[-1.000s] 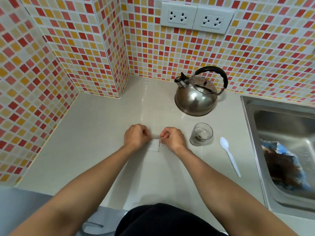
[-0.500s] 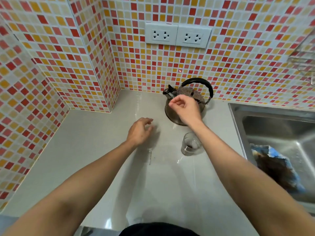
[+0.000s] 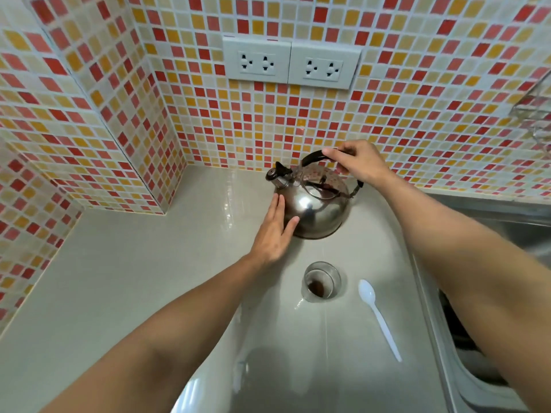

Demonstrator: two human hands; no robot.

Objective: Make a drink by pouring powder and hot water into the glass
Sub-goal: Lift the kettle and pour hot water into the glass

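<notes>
A steel kettle (image 3: 316,213) with a black handle stands on the counter near the tiled back wall. My right hand (image 3: 354,163) is closed around the top of its handle. My left hand (image 3: 275,231) lies flat against the kettle's left side, fingers straight and holding nothing. A small clear glass (image 3: 322,282) with dark powder at its bottom stands on the counter in front of the kettle, below both hands. A white plastic spoon (image 3: 378,315) lies to the right of the glass.
The pale counter (image 3: 134,278) runs into a tiled corner on the left. A steel sink (image 3: 483,216) borders the counter on the right, partly hidden by my right arm. Two wall sockets (image 3: 290,64) sit above the kettle.
Both hands left the spot in front of the glass. The right hand rose to the kettle and closed on its handle; the left hand moved to the kettle's side. The view moved closer.
</notes>
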